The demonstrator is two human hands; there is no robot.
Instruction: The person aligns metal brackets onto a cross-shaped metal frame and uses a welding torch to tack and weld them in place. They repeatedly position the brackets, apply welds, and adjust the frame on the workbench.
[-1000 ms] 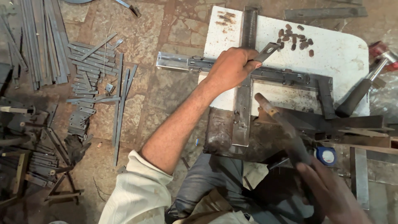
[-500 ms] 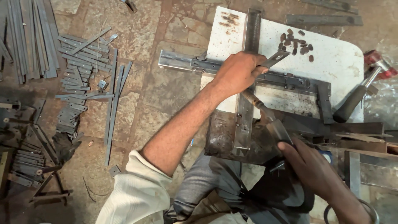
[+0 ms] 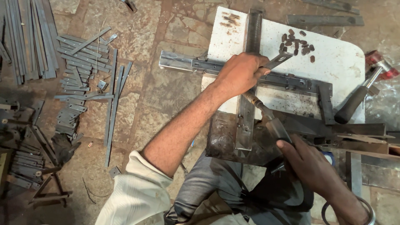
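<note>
On white slab (image 3: 333, 62): left hand (image 3: 241, 73) fingers clamped on flat steel bar (image 3: 283, 59); right hand (image 3: 308, 164) fingers clamped on electrode holder (image 3: 273, 123).

Floor's rough stone slabs (image 3: 166, 96), reddish-brown and grimy with dark joints between them. Off to the left there's a heap of cut flat steel strips (image 3: 79, 62) and a bundle of longer bars (image 3: 25, 37) along the edge. Lower left is some dark scrap metal (image 3: 29, 158), brackets maybe, hard to tell. Light is soft and even, no hard shadows.
</note>
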